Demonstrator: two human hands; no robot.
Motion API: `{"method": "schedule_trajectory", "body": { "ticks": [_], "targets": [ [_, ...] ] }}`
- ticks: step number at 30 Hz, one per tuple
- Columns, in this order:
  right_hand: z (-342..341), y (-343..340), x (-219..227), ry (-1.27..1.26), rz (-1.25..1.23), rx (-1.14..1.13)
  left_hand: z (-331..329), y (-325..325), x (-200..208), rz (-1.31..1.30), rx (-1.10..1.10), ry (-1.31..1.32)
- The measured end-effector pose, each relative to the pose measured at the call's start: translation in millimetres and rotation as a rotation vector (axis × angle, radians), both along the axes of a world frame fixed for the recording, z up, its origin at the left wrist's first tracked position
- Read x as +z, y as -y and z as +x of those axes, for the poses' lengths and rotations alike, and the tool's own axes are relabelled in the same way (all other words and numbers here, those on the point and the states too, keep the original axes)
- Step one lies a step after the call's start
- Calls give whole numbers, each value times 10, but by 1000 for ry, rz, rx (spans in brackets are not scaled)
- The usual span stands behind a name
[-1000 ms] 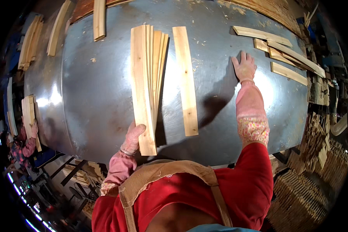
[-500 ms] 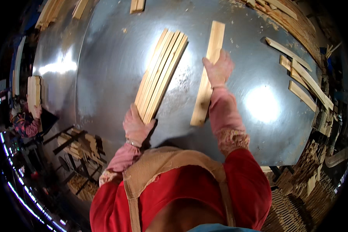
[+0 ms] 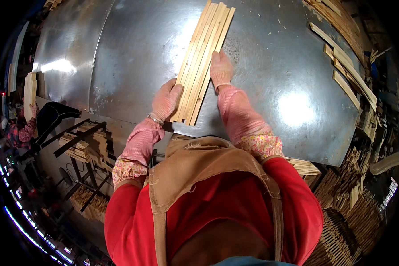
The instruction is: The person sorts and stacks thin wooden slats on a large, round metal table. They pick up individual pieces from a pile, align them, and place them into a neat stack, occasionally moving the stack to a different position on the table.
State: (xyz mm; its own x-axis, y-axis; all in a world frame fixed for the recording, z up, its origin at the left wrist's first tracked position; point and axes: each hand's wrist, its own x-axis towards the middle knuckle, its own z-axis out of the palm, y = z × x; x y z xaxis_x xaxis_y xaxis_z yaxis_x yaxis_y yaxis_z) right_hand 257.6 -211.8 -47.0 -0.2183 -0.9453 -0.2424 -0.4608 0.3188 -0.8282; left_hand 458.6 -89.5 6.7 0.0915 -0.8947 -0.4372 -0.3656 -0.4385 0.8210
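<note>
Long, straight, pale wooden slats (image 3: 202, 66), ends uneven, are packed side by side, apparently on their narrow edges, slanting away rightward from beside the near edge of the grey metal worktop (image 3: 270, 57).

Right grip (image 3: 221, 68) ahead of left grip (image 3: 166, 101), thumbs (image 3: 177, 90) forward, forearms (image 3: 142, 139) angled inward.
</note>
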Motion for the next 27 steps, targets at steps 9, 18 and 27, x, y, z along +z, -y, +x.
{"method": "schedule_trajectory", "body": {
  "ticks": [9,18,27],
  "targets": [
    [-364,-727,-233,376,44,467,-190,-125,-32,-408,5,636],
    [-3321,-785,-446,162,-75,-81,-2659,1108,-179,-511,-266,413],
    [-7493,-40,-631,618,-674,-629,-5909,3204,-39,-806,-601,391]
  ]
}}
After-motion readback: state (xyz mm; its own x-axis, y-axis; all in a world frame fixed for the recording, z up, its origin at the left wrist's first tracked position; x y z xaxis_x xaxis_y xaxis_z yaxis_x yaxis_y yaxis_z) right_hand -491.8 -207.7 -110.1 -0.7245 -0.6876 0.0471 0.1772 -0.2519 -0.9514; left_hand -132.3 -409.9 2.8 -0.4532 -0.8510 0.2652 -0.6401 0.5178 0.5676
